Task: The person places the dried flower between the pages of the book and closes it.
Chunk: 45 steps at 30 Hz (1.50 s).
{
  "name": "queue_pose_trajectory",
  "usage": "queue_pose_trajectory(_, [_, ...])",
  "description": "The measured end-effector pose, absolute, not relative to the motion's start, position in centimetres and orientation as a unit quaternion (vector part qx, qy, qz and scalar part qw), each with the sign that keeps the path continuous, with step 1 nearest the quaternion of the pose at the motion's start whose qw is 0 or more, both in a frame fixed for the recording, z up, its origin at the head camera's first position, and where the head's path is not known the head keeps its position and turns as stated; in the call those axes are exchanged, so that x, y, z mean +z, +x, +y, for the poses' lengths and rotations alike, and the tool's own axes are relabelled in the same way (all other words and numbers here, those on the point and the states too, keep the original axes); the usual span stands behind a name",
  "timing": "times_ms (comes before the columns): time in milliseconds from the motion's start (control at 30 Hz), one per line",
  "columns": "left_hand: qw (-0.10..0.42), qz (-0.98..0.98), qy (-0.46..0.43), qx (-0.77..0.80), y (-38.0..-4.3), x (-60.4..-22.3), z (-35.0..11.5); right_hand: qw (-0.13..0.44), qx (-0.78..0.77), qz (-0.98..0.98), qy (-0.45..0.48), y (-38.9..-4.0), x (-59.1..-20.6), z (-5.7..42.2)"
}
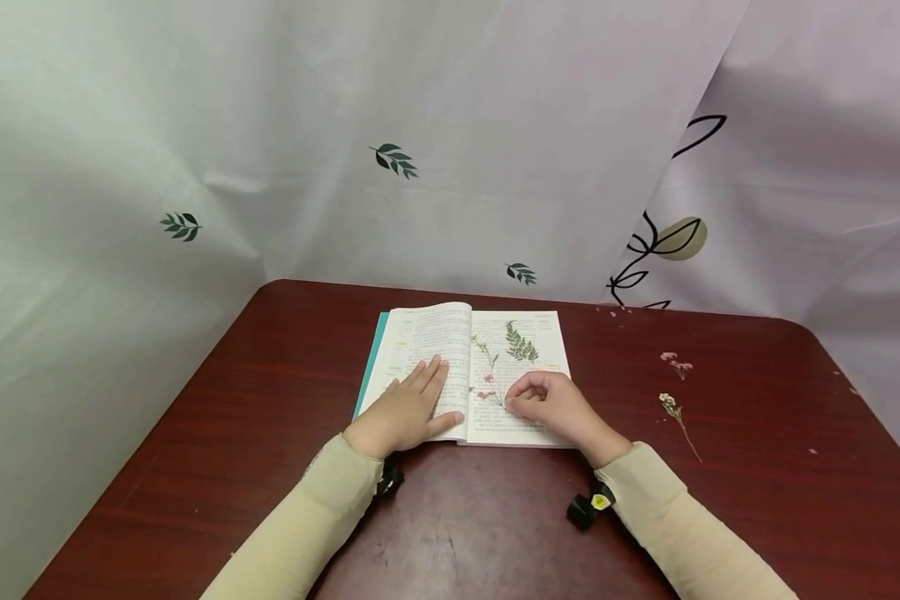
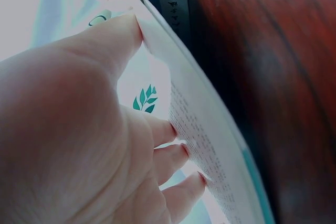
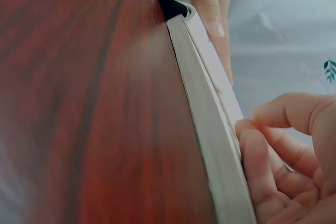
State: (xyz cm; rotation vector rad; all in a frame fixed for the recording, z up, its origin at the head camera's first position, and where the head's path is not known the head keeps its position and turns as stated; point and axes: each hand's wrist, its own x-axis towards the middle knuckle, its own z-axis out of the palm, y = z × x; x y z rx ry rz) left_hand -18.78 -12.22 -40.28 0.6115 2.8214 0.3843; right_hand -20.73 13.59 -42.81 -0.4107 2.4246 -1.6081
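Note:
An open book (image 1: 521,429) lies on the table. My left hand (image 1: 408,408) rests on its left page with the fingers spread; in the left wrist view the fingertips (image 2: 181,153) press on the printed paper. Over the lower right page, my right hand (image 1: 551,406) pinches the thin stem of a pink pressed flower (image 1: 486,394), whose blossoms lie near the book's gutter. Thumb and forefinger meet close over the page in the right wrist view. Above it on the same page are a green fern-like leaf (image 1: 521,343) and a pale pressed flower sprig (image 1: 486,346).
On the table (image 1: 757,375) to the right lie a small pink flower sprig (image 1: 677,364) and a white flower with a long stem (image 1: 671,407). Tiny petals are scattered near the table's back and right edges. A pale curtain (image 1: 450,217) with leaf prints hangs behind.

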Motion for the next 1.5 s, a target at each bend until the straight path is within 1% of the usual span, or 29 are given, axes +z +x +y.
queue_pose_trajectory(167, [0.119, 0.961, 0.208, 0.135, -18.8, -40.3, -12.3, 0.129, -0.542, 0.814, -0.164, -20.9, -41.9, 14.3])
queue_pose_trajectory(300, [0.119, 0.962, 0.204, 0.138, -18.8, -40.5, -12.4, 0.120, -0.519, 0.827, -0.180, -21.1, -40.6, 15.3])
queue_pose_trajectory(500, [0.110, 0.961, 0.213, 0.141, -18.8, -40.6, -12.4, 0.082, -0.486, 0.850, -0.187, -21.7, -38.9, 17.4])
queue_pose_trajectory(733, [0.109, 0.962, 0.213, 0.133, -18.8, -40.7, -12.4, -0.008, -0.371, 0.915, -0.156, -22.5, -37.6, 20.7])
queue_pose_trajectory(833, [0.109, 0.962, 0.213, 0.132, -18.8, -40.7, -12.3, -0.028, -0.344, 0.929, -0.134, -22.6, -36.9, 22.3])
queue_pose_trajectory(933, [0.111, 0.962, 0.211, 0.133, -18.8, -40.6, -12.3, -0.025, -0.334, 0.935, -0.119, -22.6, -36.2, 23.7])
queue_pose_trajectory(1133, [0.111, 0.962, 0.211, 0.133, -18.9, -40.8, -12.3, -0.014, -0.292, 0.949, -0.118, -22.6, -35.5, 26.1])
queue_pose_trajectory(1367, [0.118, 0.961, 0.212, 0.129, -19.1, -40.9, -12.3, -0.004, -0.265, 0.957, -0.119, -22.9, -35.6, 28.4])
queue_pose_trajectory(1500, [0.120, 0.961, 0.211, 0.130, -19.1, -40.9, -12.3, 0.017, -0.262, 0.957, -0.125, -23.1, -36.0, 29.6])
